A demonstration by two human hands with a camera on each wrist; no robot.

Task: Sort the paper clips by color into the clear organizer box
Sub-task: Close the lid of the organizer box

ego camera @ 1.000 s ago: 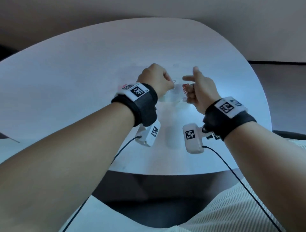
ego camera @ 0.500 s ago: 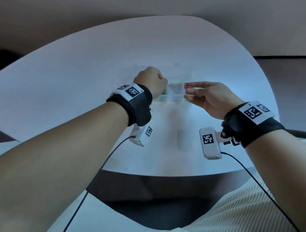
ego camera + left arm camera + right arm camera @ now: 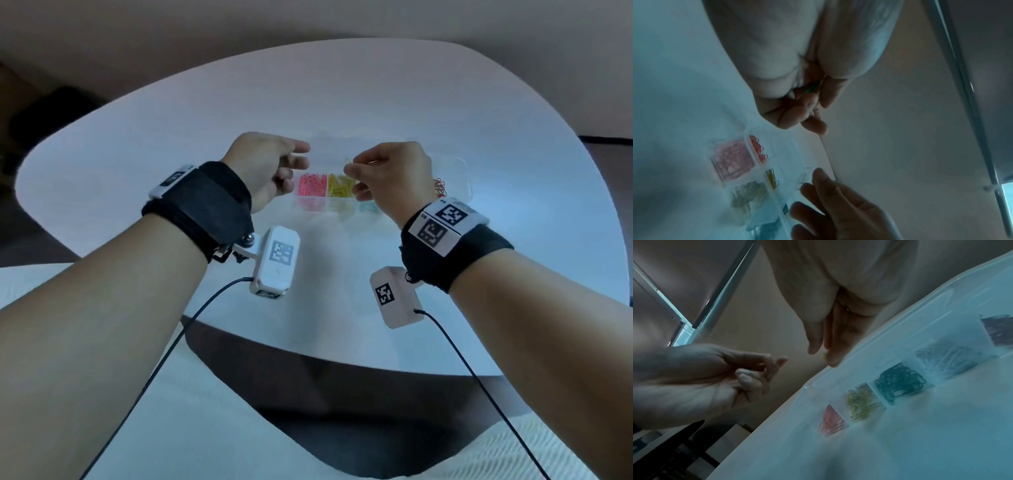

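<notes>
The clear organizer box (image 3: pixel 460 171) lies mid-table. Its compartments hold pink clips (image 3: pixel 311 185), yellow clips (image 3: pixel 340 186), dark green clips (image 3: pixel 900 382), silvery clips (image 3: pixel 949 360) and red clips (image 3: pixel 440 186). My right hand (image 3: pixel 351 168) hovers over the yellow compartment and pinches a yellow clip (image 3: pixel 348 161) between thumb and forefinger; this yellow clip (image 3: pixel 823 356) also shows in the right wrist view. At the box's left end my left hand (image 3: pixel 294 161) has its fingers curled, with a green clip sliver (image 3: pixel 810 89) showing between them. My right hand hides the box's middle.
The white rounded table (image 3: pixel 342 85) has bare surface all round the box. Its near edge (image 3: pixel 342 359) runs just in front of my lap. Cables hang from both wrist cameras toward me. A wall lies beyond the far edge.
My right hand moved left from the box's right end to above the yellow compartment and now pinches a yellow clip. My left hand drew back left, uncovering the pink and yellow compartments.
</notes>
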